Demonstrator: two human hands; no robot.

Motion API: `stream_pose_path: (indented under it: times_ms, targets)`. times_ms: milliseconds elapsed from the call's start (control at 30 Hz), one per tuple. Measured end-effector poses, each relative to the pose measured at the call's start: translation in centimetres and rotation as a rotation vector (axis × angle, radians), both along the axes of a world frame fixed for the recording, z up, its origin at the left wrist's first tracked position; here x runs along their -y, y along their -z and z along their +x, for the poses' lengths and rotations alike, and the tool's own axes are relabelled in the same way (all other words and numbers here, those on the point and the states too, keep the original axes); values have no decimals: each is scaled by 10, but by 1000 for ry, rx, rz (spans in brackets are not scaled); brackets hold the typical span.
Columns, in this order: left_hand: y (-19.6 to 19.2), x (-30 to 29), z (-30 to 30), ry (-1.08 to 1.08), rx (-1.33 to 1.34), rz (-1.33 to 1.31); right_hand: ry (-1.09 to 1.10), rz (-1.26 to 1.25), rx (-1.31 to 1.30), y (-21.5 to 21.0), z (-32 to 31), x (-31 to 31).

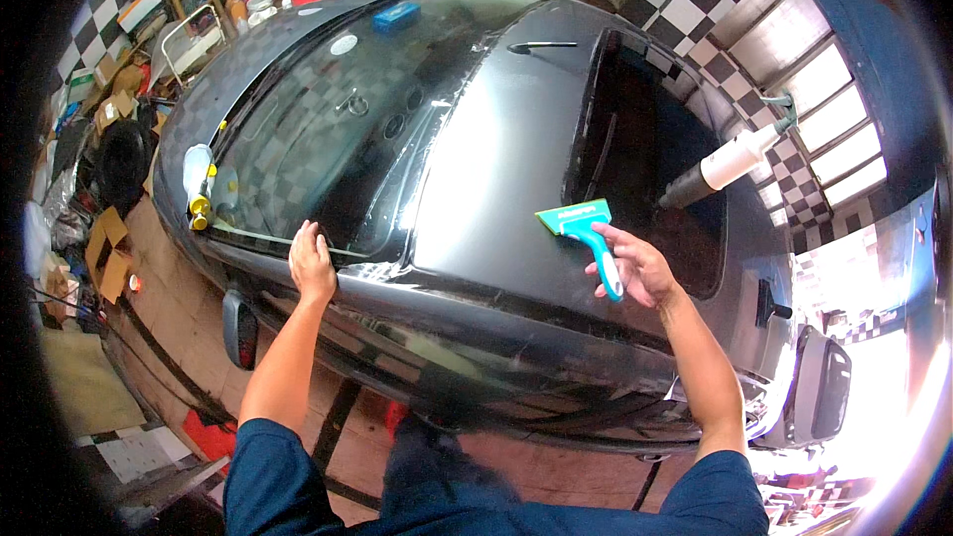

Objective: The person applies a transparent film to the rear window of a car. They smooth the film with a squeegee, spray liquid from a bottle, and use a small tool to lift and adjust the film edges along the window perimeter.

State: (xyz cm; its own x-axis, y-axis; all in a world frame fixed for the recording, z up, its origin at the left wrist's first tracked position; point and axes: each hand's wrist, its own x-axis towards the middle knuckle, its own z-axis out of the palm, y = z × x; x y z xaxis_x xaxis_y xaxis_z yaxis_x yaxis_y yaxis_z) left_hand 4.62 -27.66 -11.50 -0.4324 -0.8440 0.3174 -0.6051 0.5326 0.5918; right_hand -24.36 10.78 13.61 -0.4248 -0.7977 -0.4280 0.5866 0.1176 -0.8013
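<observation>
A turquoise hand squeegee with a wide flat blade is over the dark grey car's roof. My right hand holds it loosely by the handle, fingers partly curled around it. My left hand lies against the car's near edge, beside the lower corner of the windshield. Its fingers are stretched out and hold nothing. Wrinkled clear film or wet streaks show along the windshield's roof-side edge. Beyond my right hand, a white spray bottle with a black base stands on the dark glass roof panel.
A yellow-topped bottle rests at the windshield's left corner. A blue block sits at its far side. The side mirror juts toward me. Cardboard boxes and clutter line the left. A small black tool lies toward the car's rear.
</observation>
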Motion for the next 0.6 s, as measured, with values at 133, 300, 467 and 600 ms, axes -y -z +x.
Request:
stream_pose_path:
  times_ms: [133,300,467,600]
  targets:
    - [-4,-3,-2,-11,5,24,-53,317,-740,-5,-10,5]
    - [-8,-3,0,3,28,46,-64,436,-1492,5,-99,75]
    - [-11,-4,0,20,13,61,-43,722,-1797,26,-192,159]
    - [-18,-7,2,30,-10,83,-45,856,-1772,26,-229,217]
